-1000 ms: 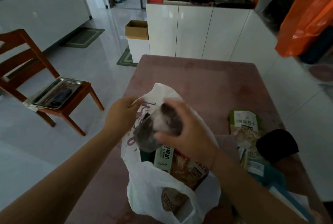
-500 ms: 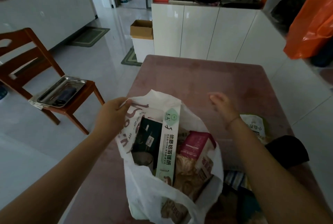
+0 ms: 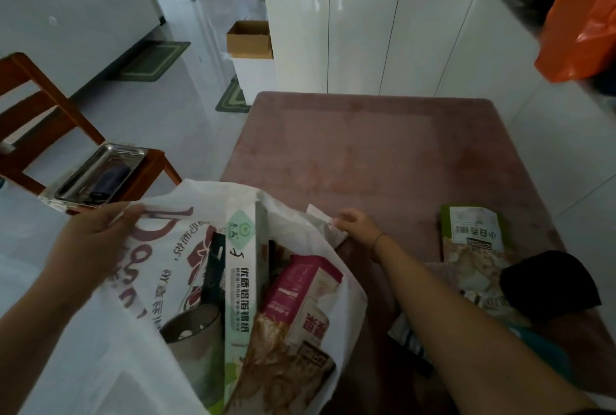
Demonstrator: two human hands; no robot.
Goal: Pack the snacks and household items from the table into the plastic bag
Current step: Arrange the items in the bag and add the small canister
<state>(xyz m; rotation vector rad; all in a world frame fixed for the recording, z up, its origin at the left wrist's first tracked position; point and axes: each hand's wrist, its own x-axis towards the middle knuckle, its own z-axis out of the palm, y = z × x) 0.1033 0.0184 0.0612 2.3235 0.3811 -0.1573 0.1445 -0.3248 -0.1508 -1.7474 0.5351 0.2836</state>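
The thin white plastic bag [image 3: 160,268] gapes at lower centre on the pink surface [image 3: 383,154], holding a long foil box [image 3: 240,284], crinkly pouches and a cup. The left hand [image 3: 90,241] and right hand [image 3: 356,228] pinch its opposite rims. A green snack pouch [image 3: 473,241] lies flat at right.

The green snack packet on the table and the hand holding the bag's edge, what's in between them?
Nothing: in the head view only bare pink tabletop lies between the right hand and the green snack packet.
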